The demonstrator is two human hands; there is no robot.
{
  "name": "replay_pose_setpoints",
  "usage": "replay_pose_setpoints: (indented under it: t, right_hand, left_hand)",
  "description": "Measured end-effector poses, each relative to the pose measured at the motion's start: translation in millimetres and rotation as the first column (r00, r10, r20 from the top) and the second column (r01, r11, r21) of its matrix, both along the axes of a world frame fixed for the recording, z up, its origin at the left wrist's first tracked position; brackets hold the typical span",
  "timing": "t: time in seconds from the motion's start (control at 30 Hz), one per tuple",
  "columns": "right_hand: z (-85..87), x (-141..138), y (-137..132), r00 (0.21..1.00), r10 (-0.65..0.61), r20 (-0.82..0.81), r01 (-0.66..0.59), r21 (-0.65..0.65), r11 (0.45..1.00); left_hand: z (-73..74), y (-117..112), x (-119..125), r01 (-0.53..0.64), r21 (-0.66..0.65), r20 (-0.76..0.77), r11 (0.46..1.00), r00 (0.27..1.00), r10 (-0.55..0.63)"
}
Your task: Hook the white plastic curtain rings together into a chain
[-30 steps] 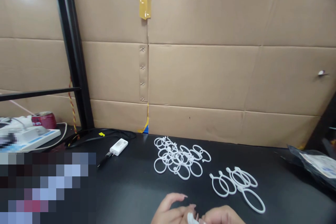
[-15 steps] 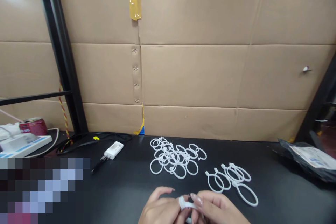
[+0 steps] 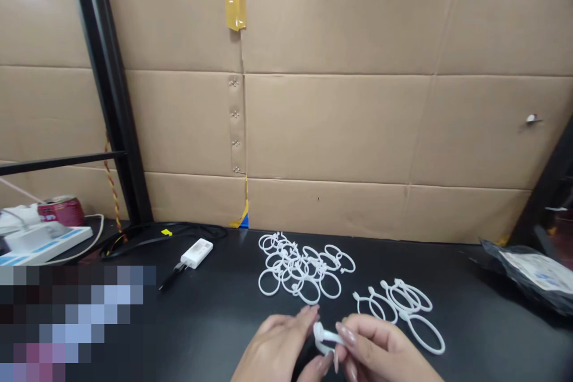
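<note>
A white plastic ring with a knobbed clasp [image 3: 319,333], like a shower curtain ring, is pinched between the thumb and fingers of my right hand [image 3: 385,349]. My left hand [image 3: 275,346] is just left of the clasp, its fingers stretched forward and its thumb apart from them. The left thumb tip lies close to the ring's lower side; whether it touches cannot be made out. Beyond my hands lies a tangled pile of similar white rings [image 3: 308,280]. To the right, several more rings [image 3: 423,334] overlap in a smaller group.
A tall cardboard panel [image 3: 335,125] stands behind the black table [image 3: 201,322]. At left are a white charger [image 3: 197,253], dark cables, a power strip [image 3: 67,243] and a red can [image 3: 62,212]. A black plastic package [image 3: 528,274] lies at the right edge.
My left fingers have opened away from the ring and stretched forward. My right hand still pinches the ring, now slightly to the right. The view has shifted a little.
</note>
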State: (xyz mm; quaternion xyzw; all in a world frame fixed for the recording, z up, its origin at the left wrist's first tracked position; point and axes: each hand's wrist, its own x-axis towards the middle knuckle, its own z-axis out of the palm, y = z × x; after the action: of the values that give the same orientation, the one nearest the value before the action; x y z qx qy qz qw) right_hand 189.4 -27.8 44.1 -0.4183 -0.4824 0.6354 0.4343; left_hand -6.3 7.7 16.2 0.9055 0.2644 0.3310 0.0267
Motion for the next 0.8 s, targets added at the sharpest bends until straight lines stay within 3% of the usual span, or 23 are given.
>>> replay_pose_setpoints:
  t: [0.07,0.13,0.2,0.27,0.3,0.33,0.4,0.5,0.63,0.7,0.8]
  right_hand:
    - [3.2,6.1,4.6,0.98,-0.066,0.187,0.053,0.073,0.996]
    - [4.4,14.5,9.2,0.862,-0.215,0.459,0.101,0.261,0.96]
    - [2.2,24.2,13.1,0.562,-0.449,0.694,0.042,0.519,0.854]
    - [-2.7,33.4,16.1,0.188,-0.645,0.74,-0.148,0.671,0.727]
    - [-5.3,37.3,17.1,0.036,-0.694,0.719,-0.249,0.679,0.69]
    - [-7.7,40.4,18.0,-0.083,-0.72,0.689,-0.327,0.664,0.673]
    - [-10.5,44.9,19.1,-0.215,-0.734,0.645,-0.416,0.619,0.666]
    - [-9.0,48.0,19.2,-0.306,-0.72,0.622,-0.445,0.575,0.686]
    - [-2.4,45.1,17.2,-0.347,-0.716,0.606,-0.474,0.545,0.691]
    - [-1.7,39.5,15.4,-0.304,-0.74,0.6,-0.517,0.548,0.657]
    - [-6.4,27.4,10.8,-0.126,-0.768,0.628,-0.539,0.607,0.584]
  left_hand:
    - [8.7,3.8,-3.5,-0.096,-0.046,-0.098,0.994,0.991,0.091]
    - [14.6,9.5,-7.6,-0.221,-0.077,-0.2,0.972,0.959,0.202]
    - [16.5,14.8,-11.0,-0.35,-0.116,-0.296,0.929,0.905,0.304]
    - [15.8,17.1,-12.8,-0.432,-0.175,-0.383,0.884,0.858,0.343]
    - [15.0,17.0,-13.0,-0.446,-0.202,-0.413,0.872,0.846,0.337]
    - [14.1,16.0,-12.8,-0.445,-0.224,-0.433,0.867,0.842,0.32]
    - [12.7,13.2,-11.6,-0.414,-0.248,-0.444,0.876,0.852,0.277]
    - [11.8,12.1,-9.1,-0.375,-0.228,-0.399,0.899,0.878,0.265]
    - [10.7,22.1,-6.6,-0.466,-0.155,-0.361,0.871,0.847,0.389]
    - [9.1,28.9,-5.8,-0.496,-0.149,-0.38,0.855,0.827,0.414]
    - [5.8,36.2,-5.7,-0.481,-0.154,-0.393,0.863,0.831,0.393]
